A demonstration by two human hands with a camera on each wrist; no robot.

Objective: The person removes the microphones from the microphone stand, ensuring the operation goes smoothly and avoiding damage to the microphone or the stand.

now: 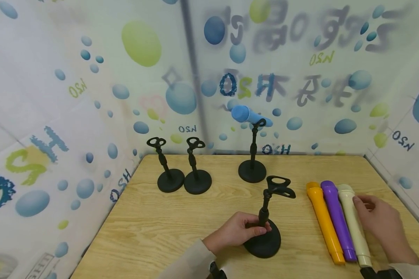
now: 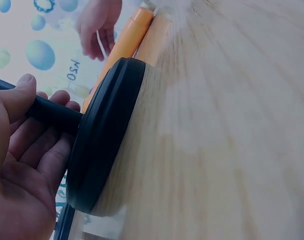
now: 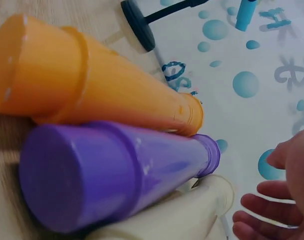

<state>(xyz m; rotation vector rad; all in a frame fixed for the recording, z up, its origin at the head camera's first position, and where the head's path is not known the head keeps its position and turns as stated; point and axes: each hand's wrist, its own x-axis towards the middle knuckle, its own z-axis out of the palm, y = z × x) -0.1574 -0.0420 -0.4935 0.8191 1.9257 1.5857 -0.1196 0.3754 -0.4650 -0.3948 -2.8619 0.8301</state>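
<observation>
My left hand (image 1: 239,230) holds the upright of a black desktop microphone stand (image 1: 263,246), thumb on one side and fingers behind. The stand's round base is at the tabletop, and its clip at the top holds nothing. In the left wrist view the pole passes between thumb and fingers just above the base (image 2: 107,135). My right hand (image 1: 382,223) is beside the upper part of a cream toy microphone (image 1: 354,224), thumb close to its edge. The right wrist view shows that hand's fingers (image 3: 271,207) spread and loosely bent, nothing between them.
Left of the cream microphone lie a purple microphone (image 1: 338,221) and an orange one (image 1: 324,223), side by side. Behind, a stand (image 1: 252,171) carries a blue microphone (image 1: 246,115). Two stands with bare clips (image 1: 170,180) (image 1: 198,182) are at the back left, before a patterned curtain.
</observation>
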